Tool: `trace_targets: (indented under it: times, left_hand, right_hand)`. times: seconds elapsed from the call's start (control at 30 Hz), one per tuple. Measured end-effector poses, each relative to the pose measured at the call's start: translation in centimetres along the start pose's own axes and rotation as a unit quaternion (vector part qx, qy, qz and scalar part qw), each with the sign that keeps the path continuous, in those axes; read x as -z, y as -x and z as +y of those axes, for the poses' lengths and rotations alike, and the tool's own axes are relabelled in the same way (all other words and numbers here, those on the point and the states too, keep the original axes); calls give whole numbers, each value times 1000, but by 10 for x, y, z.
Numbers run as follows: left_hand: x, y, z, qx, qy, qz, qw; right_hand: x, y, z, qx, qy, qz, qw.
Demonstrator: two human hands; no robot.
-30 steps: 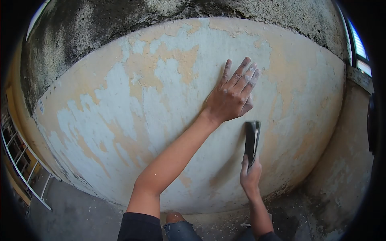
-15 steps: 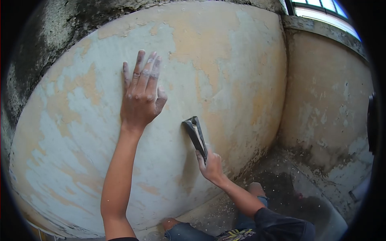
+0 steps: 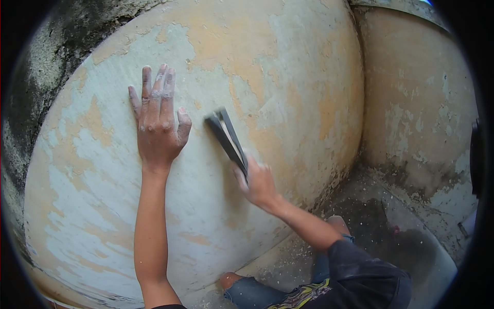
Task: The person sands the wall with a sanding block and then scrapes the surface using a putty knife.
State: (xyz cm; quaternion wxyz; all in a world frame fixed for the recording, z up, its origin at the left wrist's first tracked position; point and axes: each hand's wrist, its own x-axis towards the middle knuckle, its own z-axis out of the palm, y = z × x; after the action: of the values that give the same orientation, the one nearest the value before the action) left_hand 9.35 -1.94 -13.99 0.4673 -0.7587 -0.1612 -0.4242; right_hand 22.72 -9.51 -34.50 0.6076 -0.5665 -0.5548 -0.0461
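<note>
One dark hand tool (image 3: 225,135), long and narrow, a pale strip being shown between its dark sides; placed in front of the painted wall (image 3: 200,213), slanted up and leftward from the right hand (image 3: 259,183), by which its lower end is held. Right hand: clasped about the tool, which is gripped between thumb and fingers; outline softened by blur. Whether the wall is touched by the tool cannot be told; a soft shadow (image 3: 235,206) is cast on the wall below it. Left hand (image 3: 158,129): laid palm-side to the wall, to the left of the tool and apart from it, fingers pointed upward; the little finger and thumb are spread away, the three middle fingers are held near one another, and nothing is grasped; fingers and knuckles are marked with whitish powder. Painted wall: surfaced in pale blue-green, broken by patches of peach and ochre, and bordered at upper left by rough, blackened masonry (image 3: 49,67). Second wall (image 3: 399,77): met at a corner on the right, stained and flaked. Grey floor (image 3: 355,206): strewn with pale specks. Dark shirt (image 3: 368,270), printed in yellow, and denim legwear (image 3: 252,292): seen at the lower edge
</note>
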Motion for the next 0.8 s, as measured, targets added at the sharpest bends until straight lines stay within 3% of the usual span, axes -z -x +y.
trace_targets:
  times: [0.1, 0.27, 0.5, 0.67, 0.73, 0.8]
  left_hand:
    - [-1, 1, -2, -7, -3, 3, 1000]
    - [0, 3, -2, -13, 0, 2, 1000]
    - [-2, 0, -2, 0, 14, 22, 1000]
    - [-2, 0, -3, -7, 2, 20, 1000]
    - [-2, 0, -2, -9, 2, 14, 1000]
    - [-1, 1, 0, -6, 21, 16, 1000]
  right_hand:
    - [19, -40, -30, 19, -8, 17, 1000]
    - [-14, 72, 39, -20, -23, -46, 998]
    - [22, -30, -7, 4, 5, -20, 1000]
    - [-3, 49, 35, 1, -17, -3, 1000]
    - [1, 54, 30, -9, -12, -15, 1000]
    - [7, 13, 20, -10, -6, -6, 1000]
